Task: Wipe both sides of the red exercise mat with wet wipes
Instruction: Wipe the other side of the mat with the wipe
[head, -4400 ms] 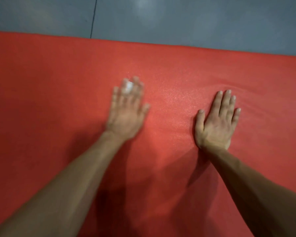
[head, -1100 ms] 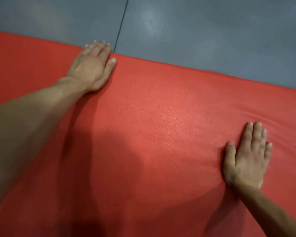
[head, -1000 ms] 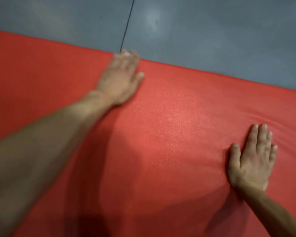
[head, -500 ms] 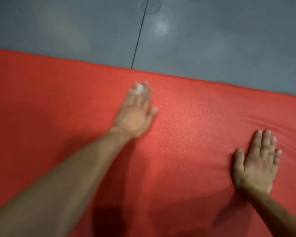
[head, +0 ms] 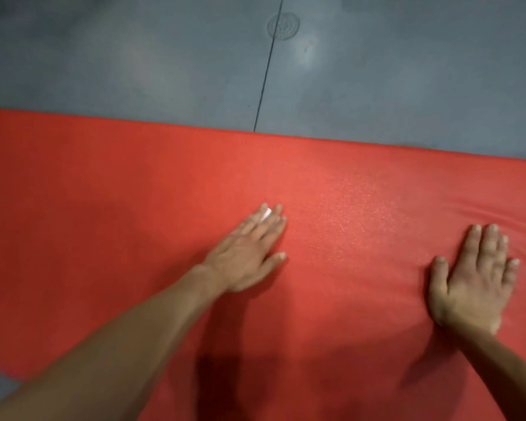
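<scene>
Lying flat on the grey floor (head: 134, 62), filling most of the view – red exercise mat (head: 134, 183), spread wide so one whole side could be reached. Braced on its right part – right hand (head: 474, 278), fingers straight and flat, likely to stop the mat sliding or rucking. Pressed near the middle – left hand (head: 249, 253), fingers straight over a mostly hidden wet wipe (head: 266, 214), only a white scrap showing between fingertips.

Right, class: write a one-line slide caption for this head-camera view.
Left hand presses a white wet wipe onto the red foam exercise mat; right hand rests flat.
</scene>
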{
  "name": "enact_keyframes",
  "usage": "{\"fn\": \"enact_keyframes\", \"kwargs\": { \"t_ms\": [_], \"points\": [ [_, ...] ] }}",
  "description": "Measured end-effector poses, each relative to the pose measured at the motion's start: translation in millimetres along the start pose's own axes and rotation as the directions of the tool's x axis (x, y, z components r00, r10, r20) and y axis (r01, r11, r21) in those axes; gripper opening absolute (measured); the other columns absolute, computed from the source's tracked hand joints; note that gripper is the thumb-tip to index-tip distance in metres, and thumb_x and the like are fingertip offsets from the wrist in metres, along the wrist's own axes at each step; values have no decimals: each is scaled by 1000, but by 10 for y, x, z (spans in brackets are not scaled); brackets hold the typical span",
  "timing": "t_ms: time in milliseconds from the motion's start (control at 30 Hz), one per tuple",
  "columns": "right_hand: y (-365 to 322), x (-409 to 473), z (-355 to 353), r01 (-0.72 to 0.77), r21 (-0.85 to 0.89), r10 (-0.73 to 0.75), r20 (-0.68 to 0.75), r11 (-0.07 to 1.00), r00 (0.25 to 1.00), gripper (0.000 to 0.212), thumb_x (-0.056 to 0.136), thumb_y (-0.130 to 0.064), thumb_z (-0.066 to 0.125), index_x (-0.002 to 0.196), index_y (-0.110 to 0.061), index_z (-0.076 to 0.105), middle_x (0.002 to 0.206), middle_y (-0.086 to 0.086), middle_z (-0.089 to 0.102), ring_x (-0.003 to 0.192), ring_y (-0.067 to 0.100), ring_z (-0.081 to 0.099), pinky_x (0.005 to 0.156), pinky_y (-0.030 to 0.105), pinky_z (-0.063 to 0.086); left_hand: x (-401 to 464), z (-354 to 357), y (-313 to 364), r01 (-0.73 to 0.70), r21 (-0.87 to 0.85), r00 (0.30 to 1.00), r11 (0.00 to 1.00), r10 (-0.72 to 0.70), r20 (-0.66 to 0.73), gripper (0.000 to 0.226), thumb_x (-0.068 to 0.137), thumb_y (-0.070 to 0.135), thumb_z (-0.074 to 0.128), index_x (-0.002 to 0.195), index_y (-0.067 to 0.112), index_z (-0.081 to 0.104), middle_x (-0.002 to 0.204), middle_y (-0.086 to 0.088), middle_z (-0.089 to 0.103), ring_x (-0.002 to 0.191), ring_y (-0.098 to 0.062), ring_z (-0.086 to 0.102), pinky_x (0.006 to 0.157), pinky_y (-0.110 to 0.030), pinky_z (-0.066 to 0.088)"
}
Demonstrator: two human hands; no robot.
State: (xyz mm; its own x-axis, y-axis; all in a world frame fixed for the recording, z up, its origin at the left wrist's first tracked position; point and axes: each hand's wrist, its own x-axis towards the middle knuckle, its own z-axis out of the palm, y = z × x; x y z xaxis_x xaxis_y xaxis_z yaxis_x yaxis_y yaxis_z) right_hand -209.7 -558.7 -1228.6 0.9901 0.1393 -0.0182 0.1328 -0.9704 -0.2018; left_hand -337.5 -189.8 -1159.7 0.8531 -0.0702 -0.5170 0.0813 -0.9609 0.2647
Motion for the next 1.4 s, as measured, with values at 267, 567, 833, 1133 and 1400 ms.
{"fn": "enact_keyframes", "kwargs": {
  "t_ms": [267, 567, 833, 1133, 1400],
  "points": [
    [-1, -3, -7, -15, 15, 14, 27, 1000, 1000, 78, 95, -45, 32, 162, -11, 10, 170, 15, 8, 158, 29, 3, 127, 53, 2, -356, -447, -330, 93, -69, 995, 993, -91, 38, 80, 96, 58, 19, 163, 14, 24, 173, -5, 9, 159, -19, 12, 127, -24, 5],
    [-1, 27, -24, -23, -44, 26, 67, 999, 997, 77, 98, -49, 27, 162, -11, 8, 170, 16, 7, 157, 31, 4, 127, 53, 3, -1317, -570, -1394, 268, 144, 920, 953, -297, 254, 71, 106, 43, 47, 164, 14, 18, 172, -7, 12, 158, -16, 16, 122, -18, 6],
    [-189, 152, -60, -108, -256, 182, 287, 961, 941, 80, 99, -48, 19, 161, -1, 3, 169, 21, -1, 157, 38, 3, 124, 61, 4, -1421, -290, -1892, 235, 92, 967, 968, -243, 77, 83, 103, 54, 49, 166, 19, 8, 173, -12, -2, 160, -30, 7, 128, -32, 5],
    [-1909, -147, -297, 498, 11, -465, 376, 867, 802, 65, 99, -30, 51, 158, -10, 34, 164, 17, 31, 144, 37, 43, 118, 46, 37, -954, 6, -2324, 228, -15, 940, 974, -224, -258, 70, 106, 45, 46, 165, 18, 21, 173, -10, 8, 158, -33, 13, 129, -40, 11],
    [-2619, -632, 80, 657, -63, -567, 449, 751, 691, 78, 101, -58, 16, 164, -12, 8, 171, 9, 1, 158, 26, 2, 128, 40, 12, -761, 379, -2663, 240, -31, 856, 970, -226, -466, 70, 102, 52, 23, 165, 21, 22, 173, -4, 13, 160, -26, 10, 128, -46, 4]
  ]
}}
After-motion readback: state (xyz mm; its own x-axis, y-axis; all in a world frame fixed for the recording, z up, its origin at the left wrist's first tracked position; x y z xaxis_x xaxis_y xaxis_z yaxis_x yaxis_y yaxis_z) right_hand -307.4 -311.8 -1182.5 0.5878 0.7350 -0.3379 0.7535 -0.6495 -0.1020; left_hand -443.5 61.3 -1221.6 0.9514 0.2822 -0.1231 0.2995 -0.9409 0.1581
